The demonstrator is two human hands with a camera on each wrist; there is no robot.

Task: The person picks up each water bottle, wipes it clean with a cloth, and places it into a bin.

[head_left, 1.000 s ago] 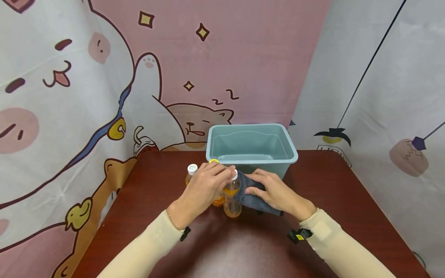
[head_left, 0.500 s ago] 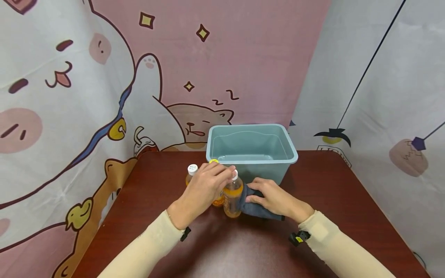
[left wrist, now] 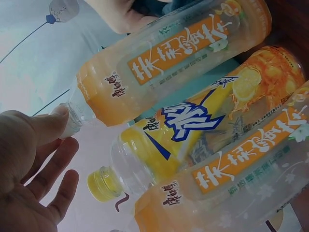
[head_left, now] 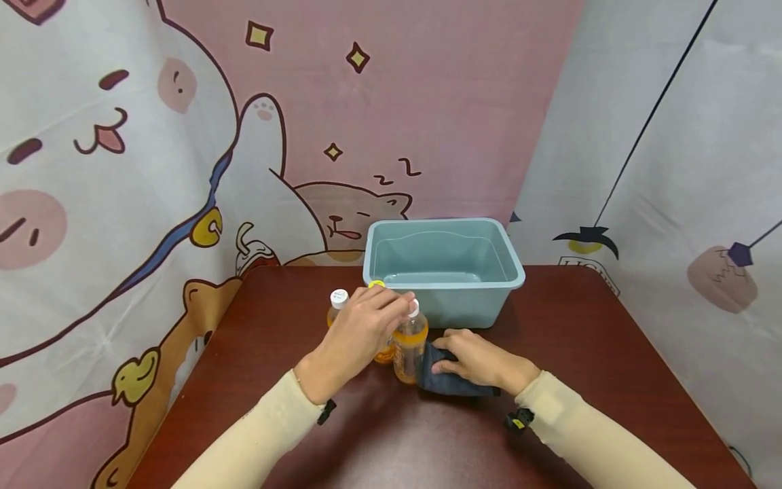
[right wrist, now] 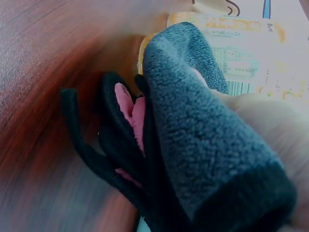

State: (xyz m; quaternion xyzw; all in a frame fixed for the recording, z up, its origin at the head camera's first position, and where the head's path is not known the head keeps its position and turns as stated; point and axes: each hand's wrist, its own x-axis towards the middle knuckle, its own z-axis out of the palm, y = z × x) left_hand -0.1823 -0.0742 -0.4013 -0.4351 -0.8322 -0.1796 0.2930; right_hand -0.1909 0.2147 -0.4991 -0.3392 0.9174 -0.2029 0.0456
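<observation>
My left hand [head_left: 366,322] pinches the white cap [left wrist: 72,123] of the nearest upright bottle of tea drink [head_left: 408,354] between thumb and fingers. My right hand [head_left: 479,356] grips a fuzzy blue-grey cloth [head_left: 449,377] low against that bottle's right side. Black edging [right wrist: 72,116] and pink patches [right wrist: 124,101] show on the cloth in the right wrist view; the fingertips are mostly hidden behind it. A yellow-capped bottle [left wrist: 193,125] and another white-capped bottle [left wrist: 241,179] stand beside the held one, partly hidden by my left hand in the head view.
A light blue plastic bin [head_left: 449,305] stands behind the bottles, close to the far edge of the brown table [head_left: 281,319]. Printed curtains [head_left: 440,102] hang around the back and sides.
My right hand has moved down along the bottle and nearer to me, taking the cloth toward the bottle's base. My left hand stays on the cap.
</observation>
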